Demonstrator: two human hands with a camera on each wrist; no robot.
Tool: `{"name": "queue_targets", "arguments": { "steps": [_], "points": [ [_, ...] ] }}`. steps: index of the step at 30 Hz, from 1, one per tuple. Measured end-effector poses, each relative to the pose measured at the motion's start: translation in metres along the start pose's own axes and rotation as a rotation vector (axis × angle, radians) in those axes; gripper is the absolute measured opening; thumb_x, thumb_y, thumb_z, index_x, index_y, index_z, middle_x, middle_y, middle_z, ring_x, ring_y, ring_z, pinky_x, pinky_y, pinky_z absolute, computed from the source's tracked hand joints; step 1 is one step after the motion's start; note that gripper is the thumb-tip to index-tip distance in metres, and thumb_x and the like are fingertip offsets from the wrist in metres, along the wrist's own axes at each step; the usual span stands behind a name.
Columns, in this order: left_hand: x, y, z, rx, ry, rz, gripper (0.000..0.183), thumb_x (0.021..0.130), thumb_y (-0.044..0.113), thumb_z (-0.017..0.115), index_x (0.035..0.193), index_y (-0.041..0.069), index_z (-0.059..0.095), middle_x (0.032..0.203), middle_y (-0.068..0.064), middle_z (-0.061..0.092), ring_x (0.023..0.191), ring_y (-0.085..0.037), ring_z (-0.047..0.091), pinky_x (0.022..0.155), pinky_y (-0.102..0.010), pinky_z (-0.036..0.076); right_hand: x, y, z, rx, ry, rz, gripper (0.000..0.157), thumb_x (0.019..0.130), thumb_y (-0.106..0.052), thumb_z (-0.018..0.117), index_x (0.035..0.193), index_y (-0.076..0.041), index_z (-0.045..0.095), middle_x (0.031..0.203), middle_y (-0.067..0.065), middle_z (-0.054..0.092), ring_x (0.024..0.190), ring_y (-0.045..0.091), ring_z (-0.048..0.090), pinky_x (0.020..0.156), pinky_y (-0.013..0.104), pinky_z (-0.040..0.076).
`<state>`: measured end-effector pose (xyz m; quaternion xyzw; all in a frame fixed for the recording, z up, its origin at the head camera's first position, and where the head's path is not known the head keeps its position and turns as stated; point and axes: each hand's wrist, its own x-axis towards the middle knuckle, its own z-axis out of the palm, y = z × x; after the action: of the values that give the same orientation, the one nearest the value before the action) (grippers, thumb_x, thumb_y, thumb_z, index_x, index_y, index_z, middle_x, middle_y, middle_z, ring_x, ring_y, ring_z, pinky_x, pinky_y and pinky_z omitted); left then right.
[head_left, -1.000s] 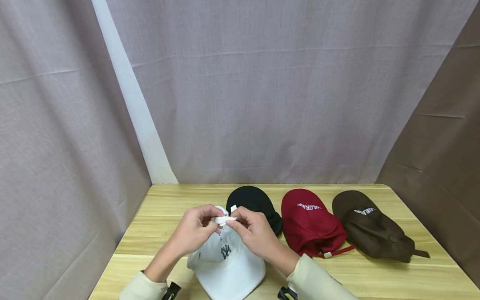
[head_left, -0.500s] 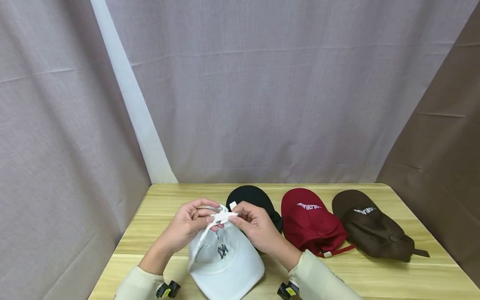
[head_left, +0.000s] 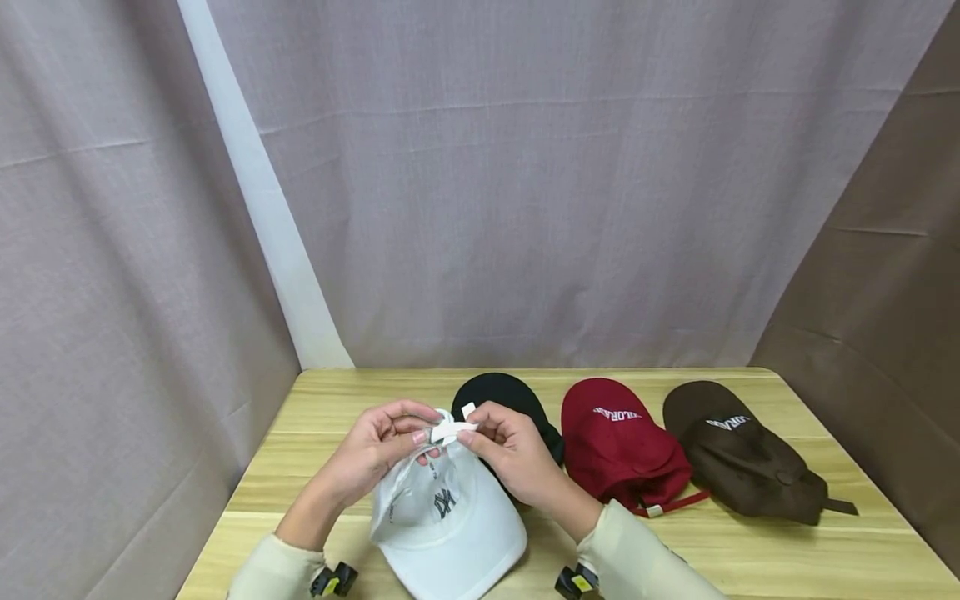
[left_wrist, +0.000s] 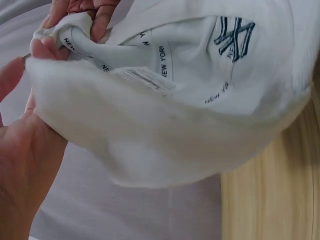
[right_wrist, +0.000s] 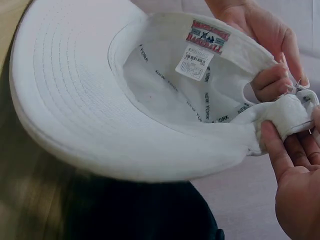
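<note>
A white baseball cap with a dark embroidered logo hangs brim toward me between both hands, its back strap uppermost. Thumb and fingers of my left hand pinch the strap's left side, near a small metal buckle seen in the right wrist view. On the other side my right hand pinches the white strap, whose short end sticks up above the fingers. The right wrist view shows the cap's inside with a red label and a white tag. Parts of the strap are hidden behind fingers.
Behind the right hand lies a black cap, partly covered. A red cap and a dark brown cap lie to its right on the wooden table. Grey curtain encloses the back and sides.
The left hand has shifted slightly left and its fingers have spread apart around the strap. The cap has tilted, showing more of its inner edge. The right hand keeps its pinch, nearly in place.
</note>
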<state>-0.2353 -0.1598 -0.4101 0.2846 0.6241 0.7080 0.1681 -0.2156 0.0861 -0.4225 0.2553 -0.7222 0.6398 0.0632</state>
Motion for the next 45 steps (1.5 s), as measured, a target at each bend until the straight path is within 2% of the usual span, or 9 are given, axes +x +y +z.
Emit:
{"name": "queue_targets", "arguments": {
  "steps": [4,10,14,21,29,36,41,45],
  "points": [
    [-0.001,0.0,0.002,0.113,0.025,0.003,0.036,0.108,0.008,0.059,0.137,-0.013,0.056,0.118,0.008,0.075,0.095,-0.007,0.075,0.084,-0.022,0.061,-0.001,0.003,0.0,0.01,0.011,0.007,0.007,0.098,-0.003,0.073,0.103,0.0,0.069,0.093,0.026,0.076,0.074,0.005,0.063,0.067,0.019,0.054],
    [-0.002,0.0,0.005,0.223,0.075,0.041,0.03,0.107,0.009,0.061,0.132,-0.008,0.063,0.122,0.009,0.073,0.102,-0.006,0.073,0.089,-0.023,0.061,-0.001,0.005,0.001,0.03,0.023,0.012,0.009,0.098,-0.003,0.074,0.106,0.0,0.07,0.097,0.027,0.077,0.076,0.009,0.067,0.069,0.019,0.056],
    [-0.001,-0.001,0.007,0.294,0.098,0.064,0.024,0.108,0.013,0.06,0.126,-0.003,0.067,0.116,0.007,0.072,0.102,-0.005,0.071,0.088,-0.024,0.058,-0.002,0.005,0.002,0.028,0.045,0.032,0.013,0.098,-0.004,0.074,0.109,0.0,0.07,0.1,0.026,0.077,0.079,0.007,0.068,0.071,0.019,0.056],
    [-0.002,-0.001,0.012,0.338,0.074,0.091,0.022,0.104,0.006,0.066,0.125,0.002,0.063,0.102,0.006,0.068,0.091,-0.008,0.067,0.08,-0.026,0.057,-0.003,0.005,0.003,0.021,0.058,0.034,0.015,0.099,-0.006,0.074,0.112,-0.001,0.069,0.099,0.025,0.076,0.081,0.007,0.068,0.073,0.019,0.057],
    [-0.005,-0.002,0.016,0.391,0.174,0.161,0.025,0.099,0.004,0.072,0.124,0.004,0.069,0.1,-0.003,0.07,0.089,-0.007,0.065,0.079,-0.025,0.055,-0.004,0.005,0.004,0.005,0.064,0.036,0.015,0.099,-0.008,0.074,0.113,-0.003,0.07,0.1,0.023,0.077,0.081,0.011,0.07,0.074,0.02,0.058],
    [-0.004,-0.003,0.017,0.388,0.202,0.158,0.024,0.099,0.005,0.072,0.123,0.003,0.07,0.098,-0.001,0.073,0.085,-0.006,0.065,0.073,-0.024,0.054,-0.006,0.005,0.0,-0.02,0.074,0.036,0.021,0.098,-0.01,0.076,0.117,-0.005,0.069,0.099,0.021,0.078,0.083,0.009,0.071,0.076,0.021,0.057],
    [-0.004,-0.002,0.018,0.409,0.214,0.148,0.023,0.098,0.004,0.073,0.122,0.004,0.071,0.09,-0.002,0.072,0.073,-0.004,0.058,0.062,-0.022,0.047,-0.007,0.005,-0.001,0.001,0.064,0.019,0.027,0.098,-0.008,0.076,0.123,-0.005,0.066,0.1,0.022,0.078,0.085,0.005,0.07,0.078,0.021,0.057],
    [-0.003,-0.002,0.018,0.423,0.21,0.153,0.023,0.098,0.004,0.074,0.121,0.005,0.071,0.087,-0.002,0.069,0.069,-0.003,0.054,0.06,-0.022,0.045,-0.007,0.006,-0.001,0.002,0.063,0.022,0.029,0.097,-0.008,0.077,0.124,-0.005,0.065,0.1,0.021,0.079,0.086,0.006,0.07,0.08,0.021,0.058]
  ]
}}
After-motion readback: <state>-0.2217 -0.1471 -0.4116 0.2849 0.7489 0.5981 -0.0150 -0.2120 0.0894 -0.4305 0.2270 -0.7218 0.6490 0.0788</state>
